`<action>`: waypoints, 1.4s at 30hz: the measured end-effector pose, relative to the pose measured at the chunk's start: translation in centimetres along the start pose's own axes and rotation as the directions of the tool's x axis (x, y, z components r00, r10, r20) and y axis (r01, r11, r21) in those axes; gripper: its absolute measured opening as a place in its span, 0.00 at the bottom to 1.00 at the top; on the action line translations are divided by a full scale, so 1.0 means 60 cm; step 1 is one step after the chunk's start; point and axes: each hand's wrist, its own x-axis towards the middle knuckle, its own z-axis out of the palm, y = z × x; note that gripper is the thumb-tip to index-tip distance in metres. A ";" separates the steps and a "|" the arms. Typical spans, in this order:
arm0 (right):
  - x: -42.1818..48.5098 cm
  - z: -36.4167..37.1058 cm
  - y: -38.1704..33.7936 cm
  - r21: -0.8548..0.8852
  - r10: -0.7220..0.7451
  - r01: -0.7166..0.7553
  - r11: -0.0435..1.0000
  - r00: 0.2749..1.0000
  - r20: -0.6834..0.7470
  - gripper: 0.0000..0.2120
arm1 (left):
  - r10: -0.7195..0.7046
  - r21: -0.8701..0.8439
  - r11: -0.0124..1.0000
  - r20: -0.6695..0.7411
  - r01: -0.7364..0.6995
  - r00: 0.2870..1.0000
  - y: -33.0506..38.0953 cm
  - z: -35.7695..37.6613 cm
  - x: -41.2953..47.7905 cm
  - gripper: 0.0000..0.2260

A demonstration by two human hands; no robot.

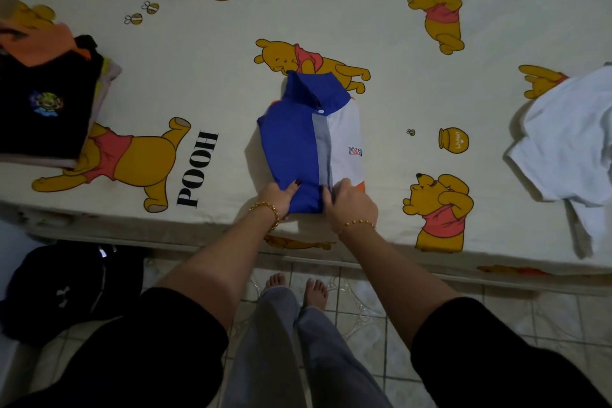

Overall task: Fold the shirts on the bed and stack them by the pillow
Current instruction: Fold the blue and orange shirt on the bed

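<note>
Head view: grips half-folded blue shirt (291,142) with fingers (293,188) of left hand (280,198) and right hand (352,205); stack (46,109) begun, white shirt (569,139) unfolded

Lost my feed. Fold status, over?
Left hand, right hand grip blue polo shirt at near hem. Sides folded in. Folded stack left, white shirt loose right.

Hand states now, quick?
Left hand: grips near hem of the blue-and-white collared shirt.
Right hand: grips the same hem.

Blue-white shirt (308,139); cream bear-print sheet (397,26)
</note>
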 end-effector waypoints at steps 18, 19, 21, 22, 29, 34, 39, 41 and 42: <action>-0.034 0.026 0.075 -0.002 -0.009 0.009 1.000 0.995 0.096 0.16 | -0.031 0.048 0.998 -0.087 0.035 0.996 -0.060 -0.007 -0.031 0.23; -0.036 0.027 0.076 -0.007 -0.011 0.012 1.000 0.995 0.094 0.17 | -0.035 0.000 0.999 -0.097 0.035 0.995 -0.064 -0.004 -0.035 0.23; -0.040 0.032 0.070 -0.047 -0.022 0.029 0.998 0.991 0.134 0.19 | -0.070 -0.077 0.995 -0.069 0.064 0.995 -0.072 0.006 -0.044 0.23; -0.043 0.036 0.065 -0.068 -0.030 0.041 0.997 0.987 0.158 0.20 | -0.086 -0.094 0.992 -0.042 0.082 0.995 -0.075 0.012 -0.048 0.22; -0.036 0.057 0.027 0.119 0.082 -0.106 0.987 0.978 0.192 0.16 | -0.111 -0.320 0.943 -0.043 0.092 0.993 -0.049 0.024 -0.030 0.10; -0.017 0.053 0.008 0.379 0.161 -0.206 0.902 0.976 0.148 0.12 | -0.072 -0.252 0.966 -0.032 0.061 0.997 -0.031 0.008 -0.028 0.13; -0.002 0.036 0.016 0.389 0.290 -0.308 0.868 0.951 0.106 0.15 | -0.058 -0.183 0.982 -0.045 0.049 0.997 -0.025 -0.005 -0.029 0.13; -0.001 0.031 0.030 0.359 0.240 -0.264 0.895 0.964 0.110 0.15 | -0.071 -0.168 0.984 -0.054 0.061 0.996 -0.031 -0.008 -0.028 0.15; -0.003 0.031 0.038 0.343 0.217 -0.244 0.907 0.969 0.115 0.14 | -0.078 -0.167 0.984 -0.047 0.069 0.996 -0.034 -0.009 -0.028 0.16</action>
